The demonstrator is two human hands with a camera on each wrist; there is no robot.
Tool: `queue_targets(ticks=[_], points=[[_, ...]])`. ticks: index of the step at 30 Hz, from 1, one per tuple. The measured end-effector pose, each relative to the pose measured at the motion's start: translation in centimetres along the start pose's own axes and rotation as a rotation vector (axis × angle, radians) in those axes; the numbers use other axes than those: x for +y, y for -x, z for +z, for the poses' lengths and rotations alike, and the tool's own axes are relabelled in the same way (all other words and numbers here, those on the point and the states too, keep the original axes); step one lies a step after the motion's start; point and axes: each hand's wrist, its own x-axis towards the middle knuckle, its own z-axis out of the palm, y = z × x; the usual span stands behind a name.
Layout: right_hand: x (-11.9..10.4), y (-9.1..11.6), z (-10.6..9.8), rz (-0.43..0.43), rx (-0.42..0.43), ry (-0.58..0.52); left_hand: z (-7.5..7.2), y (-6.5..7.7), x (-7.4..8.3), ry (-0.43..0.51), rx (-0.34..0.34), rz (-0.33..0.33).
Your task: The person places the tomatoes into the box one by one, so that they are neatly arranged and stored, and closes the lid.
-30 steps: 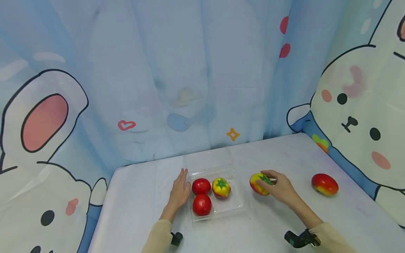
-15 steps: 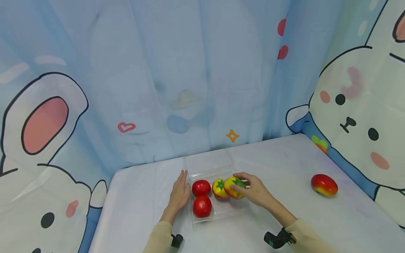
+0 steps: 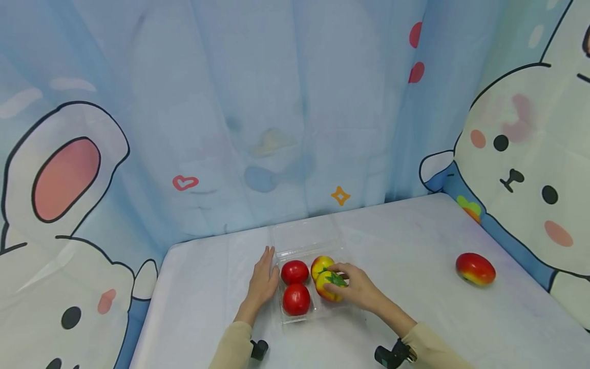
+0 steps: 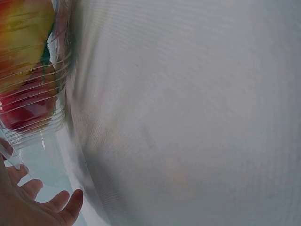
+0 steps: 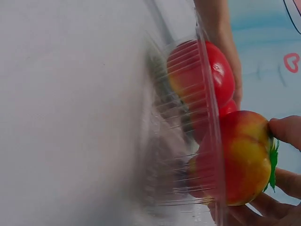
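My right hand (image 3: 361, 289) pinches a yellow-and-red fruit with a green leafy top (image 3: 327, 288) between thumb and fingers. In the right wrist view this fruit (image 5: 247, 157) stands partly above the rim of the clear plastic box (image 3: 343, 302). A similar yellow-and-red fruit (image 3: 321, 264) sits behind it in the box, partly covered. Two red fruits (image 3: 295, 272) lie along the box's left side, one in front of the other. Beside that left wall is my left hand (image 3: 262, 282), its fingers straight; whether it touches the wall cannot be told from the head view.
Another red-and-yellow fruit (image 3: 476, 269) lies on the white-covered table (image 3: 415, 230), well to the right of the box. The box's clear lid (image 3: 304, 236) extends behind it. A blue curtain (image 3: 276, 102) with cartoon figures hangs beyond the table.
My right hand has carried the leafy-topped fruit leftward from the bare tabletop, then down into the front part of the box. The left hand keeps its place.
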Motion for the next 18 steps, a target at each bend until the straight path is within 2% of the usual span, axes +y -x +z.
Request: queue_targets(ticks=[3,8,18], points=[[0.2,0.1,0.5,0.025,-0.011,0.031,0.0,0.0,-0.1,0.003,0.001,-0.003],[0.7,0.1,1.2,0.021,-0.015,0.086,0.2,0.0,-0.2,-0.001,-0.005,-0.002],[0.9,-0.2,1.9,-0.028,-0.021,0.08,0.0,-0.2,-0.2,-0.005,-0.008,0.009]])
